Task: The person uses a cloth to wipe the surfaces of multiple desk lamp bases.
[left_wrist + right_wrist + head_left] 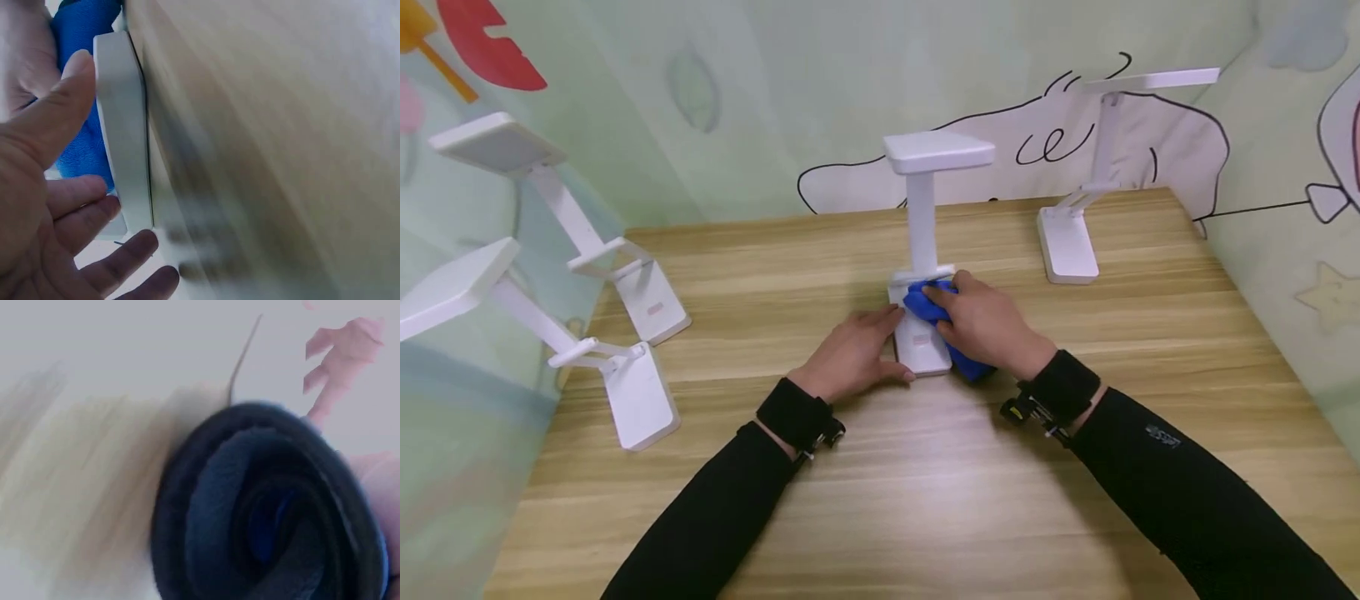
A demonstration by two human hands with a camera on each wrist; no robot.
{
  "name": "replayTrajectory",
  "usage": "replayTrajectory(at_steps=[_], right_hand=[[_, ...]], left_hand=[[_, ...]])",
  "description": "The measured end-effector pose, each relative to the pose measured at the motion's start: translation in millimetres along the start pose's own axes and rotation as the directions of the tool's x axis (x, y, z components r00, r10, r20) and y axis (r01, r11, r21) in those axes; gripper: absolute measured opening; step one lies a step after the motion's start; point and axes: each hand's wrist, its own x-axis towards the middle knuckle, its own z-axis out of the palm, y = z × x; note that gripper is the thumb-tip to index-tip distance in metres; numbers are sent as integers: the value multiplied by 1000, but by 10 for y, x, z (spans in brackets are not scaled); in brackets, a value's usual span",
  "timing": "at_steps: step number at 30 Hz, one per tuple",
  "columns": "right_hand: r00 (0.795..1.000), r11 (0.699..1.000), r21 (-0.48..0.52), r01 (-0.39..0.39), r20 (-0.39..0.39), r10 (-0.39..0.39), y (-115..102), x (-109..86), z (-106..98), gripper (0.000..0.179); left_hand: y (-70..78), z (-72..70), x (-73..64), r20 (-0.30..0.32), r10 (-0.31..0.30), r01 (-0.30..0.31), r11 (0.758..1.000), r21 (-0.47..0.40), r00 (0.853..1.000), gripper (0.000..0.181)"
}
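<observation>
A white folding desk lamp (922,342) stands upright at the middle of the wooden table. My left hand (857,354) rests against the left side of its base. The fingers reach toward the hinge and the thumb lies by the front corner; in the left wrist view the fingers look spread and fairly straight. With its fingers bunched round a blue cloth (927,302), my right hand (988,325) presses the cloth on the base near the stem. Part of the cloth hangs along the base's right side. The right wrist view shows the rolled cloth (250,456) close up.
Two more white lamps stand at the left, one nearer (640,396) and one behind it (651,304). Another lamp (1067,246) stands at the back right. The wooden table (880,500) meets a wall covering (760,108) with cartoon drawings.
</observation>
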Motion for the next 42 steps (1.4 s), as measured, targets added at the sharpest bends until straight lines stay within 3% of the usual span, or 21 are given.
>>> replayTrajectory(at_steps=[5, 8, 11, 15, 18, 21, 26, 30, 33, 37, 42], right_hand=[[990, 990, 7, 140, 17, -140, -100, -66, -12, 50], [964, 967, 61, 247, 86, -251, -123, -191, -96, 49], [942, 952, 106, 288, 149, -302, -94, -286, -162, 49], [962, 970, 110, 218, 145, -232, -25, -245, -148, 49], [986, 987, 59, 147, 76, -152, -11, -144, -75, 49], [993, 992, -15, 122, 3, -122, -60, -87, -3, 49], [975, 974, -32, 222, -21, -223, -169, -200, 34, 49], [949, 949, 79, 306, 50, -310, -106, -371, 1, 49], [945, 943, 155, 296, 94, -312, 21, -463, -32, 48], [963, 959, 153, 240, 91, -255, 153, -413, -37, 47], [994, 994, 52, 97, 46, -100, 209, -175, 31, 49]], left_hand=[[-11, -27, 30, 52, -64, 61, 997, 52, 997, 102], [-2, -41, 31, 78, -92, 90, 995, 33, 993, 102], [5, -45, 34, 85, -98, 98, 995, 6, 992, 100], [4, -48, 40, 100, -97, 99, 995, -6, 990, 99], [-4, -43, 48, 114, -94, 95, 996, -1, 989, 101], [-11, -32, 54, 123, -89, 90, 996, -2, 988, 101], [-9, -25, 39, 118, -86, 88, 996, -13, 989, 100], [-3, -22, 21, 110, -92, 95, 995, -21, 990, 99], [5, -21, 20, 112, -91, 95, 995, -28, 989, 98], [1, -21, 24, 121, -98, 102, 994, -30, 988, 100], [13, -16, 33, 129, -103, 107, 994, -22, 986, 99]])
